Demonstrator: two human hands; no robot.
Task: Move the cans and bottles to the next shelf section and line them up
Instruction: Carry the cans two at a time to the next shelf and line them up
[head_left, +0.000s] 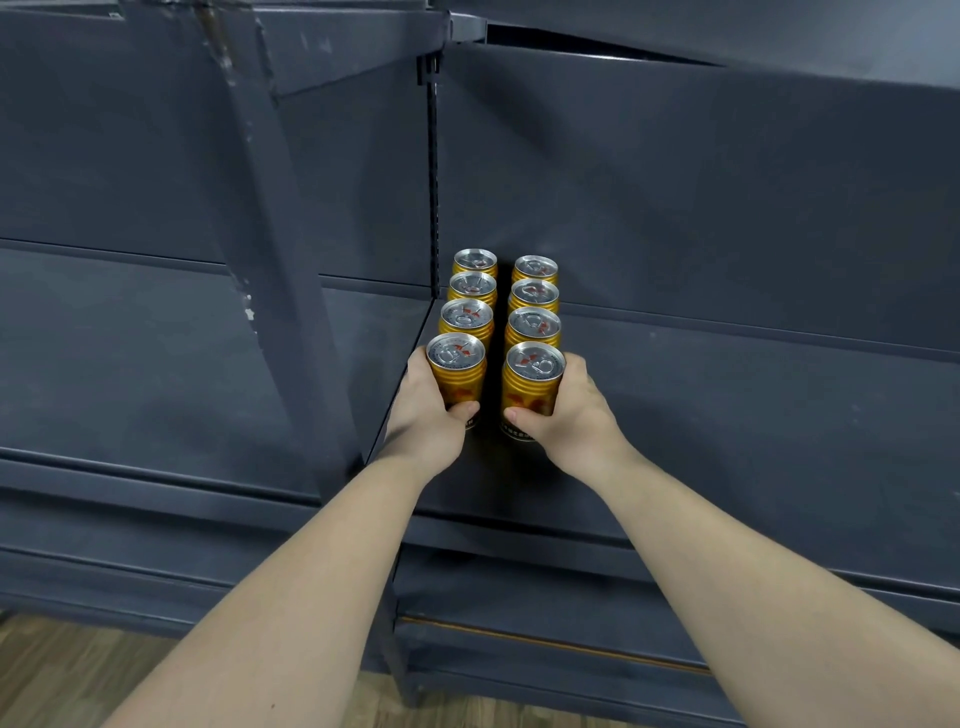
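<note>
Dark shelf (727, 415), upright post (434, 182) beside cans (534, 326)

Bare forearms (311, 571), left hand (427, 410), right hand (574, 415)

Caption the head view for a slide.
Left hand and right hand grip the front cans of two four-can rows on a grey shelf.

Dk grey metal shelving (727, 415), paint scuffed; wood floor (78, 670) btm-left.
</note>
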